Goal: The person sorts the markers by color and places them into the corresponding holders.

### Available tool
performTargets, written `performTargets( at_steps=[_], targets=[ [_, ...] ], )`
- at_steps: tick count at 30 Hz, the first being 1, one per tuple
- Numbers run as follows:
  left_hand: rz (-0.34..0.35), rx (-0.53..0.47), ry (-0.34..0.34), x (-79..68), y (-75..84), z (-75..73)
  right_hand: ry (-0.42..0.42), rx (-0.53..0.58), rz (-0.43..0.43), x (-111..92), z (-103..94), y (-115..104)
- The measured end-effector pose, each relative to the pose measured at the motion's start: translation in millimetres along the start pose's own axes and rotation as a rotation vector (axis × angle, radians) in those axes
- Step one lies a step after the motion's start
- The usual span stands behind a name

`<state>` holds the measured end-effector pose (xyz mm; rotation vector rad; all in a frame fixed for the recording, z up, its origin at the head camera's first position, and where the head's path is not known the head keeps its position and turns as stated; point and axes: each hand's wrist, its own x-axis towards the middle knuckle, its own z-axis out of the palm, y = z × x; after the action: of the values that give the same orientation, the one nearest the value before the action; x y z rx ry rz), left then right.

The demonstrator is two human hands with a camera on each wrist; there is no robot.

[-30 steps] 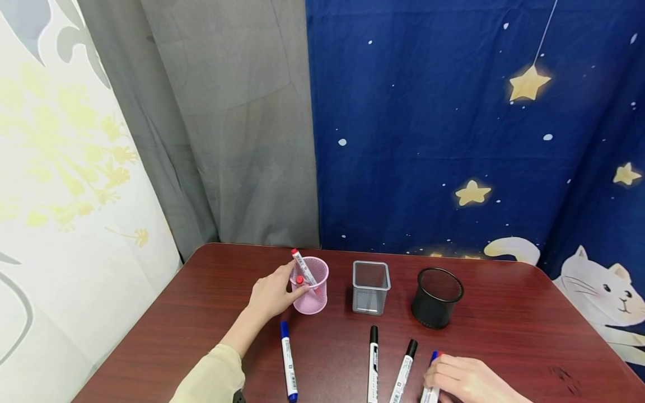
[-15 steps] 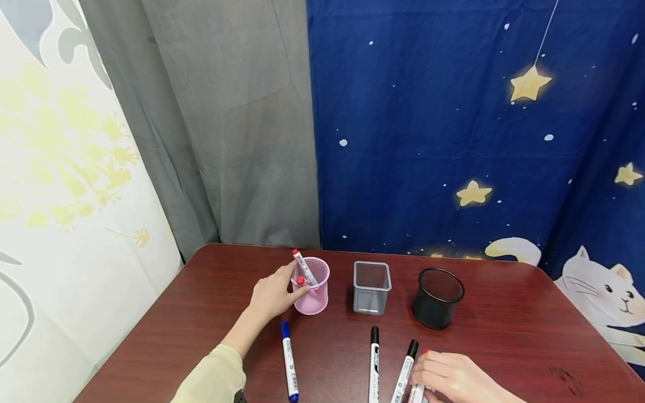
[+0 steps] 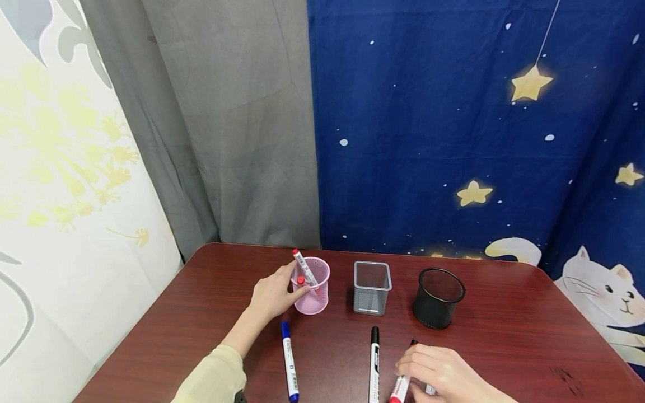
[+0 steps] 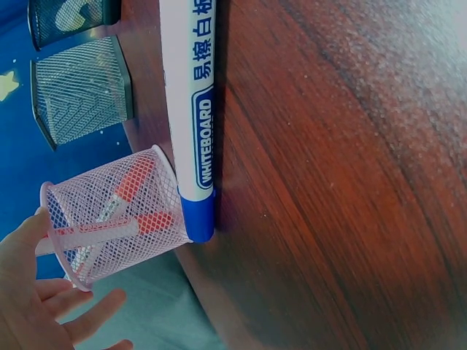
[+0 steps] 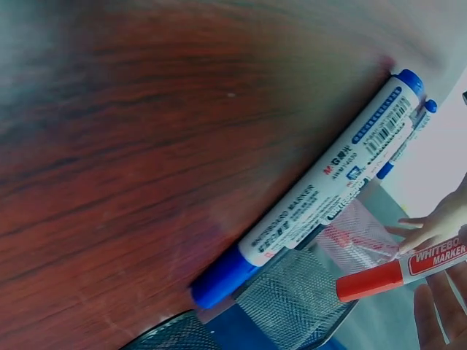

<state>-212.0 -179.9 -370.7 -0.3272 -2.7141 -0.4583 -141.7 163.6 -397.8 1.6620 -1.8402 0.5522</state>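
At the left, my left hand (image 3: 272,294) holds the rim of a pink mesh pen cup (image 3: 312,303). Two red-capped markers (image 3: 304,270) lean inside that cup. My right hand (image 3: 438,372), near the front edge of the head view, grips a red whiteboard marker (image 5: 372,283) by its white barrel, red end sticking out. Below the hand lies a blue whiteboard marker (image 5: 328,175), mostly covered in the head view. A black-capped marker (image 3: 414,342) is largely hidden behind the right fingers. Another black-capped marker (image 3: 374,364) lies just to the left.
A grey square mesh cup (image 3: 371,296) stands at the table's back middle, with a round black mesh cup (image 3: 435,302) to its right. One more blue marker (image 3: 289,364) lies in front of the pink cup. Curtains (image 3: 433,140) hang behind the table (image 3: 524,313).
My right hand has moved left with the red marker, from over the blue marker to over the right-hand black marker. The red marker's near end now shows. My left hand stays on the pink cup.
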Motion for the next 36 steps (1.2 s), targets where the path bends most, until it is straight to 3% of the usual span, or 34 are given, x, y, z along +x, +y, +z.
performTargets(
  at_steps=[7,17,23,30,36],
  targets=[
    [-0.028,-0.003,-0.031,-0.1,0.8,-0.7,0.054,0.076,0.05,12,2.5,-2],
    [-0.028,-0.011,-0.03,-0.7,0.5,-0.4,0.119,0.082,0.028,28,3.6,-2],
    [-0.007,-0.011,0.004,-1.2,-1.0,0.6,0.149,0.117,0.107,33,5.5,-4],
    [-0.03,-0.008,-0.03,-0.5,0.2,-1.0,0.178,0.142,0.224,40,7.9,-7],
    [-0.026,0.001,-0.033,0.5,-0.4,0.0,0.218,0.176,0.271,46,9.9,-6]
  ],
)
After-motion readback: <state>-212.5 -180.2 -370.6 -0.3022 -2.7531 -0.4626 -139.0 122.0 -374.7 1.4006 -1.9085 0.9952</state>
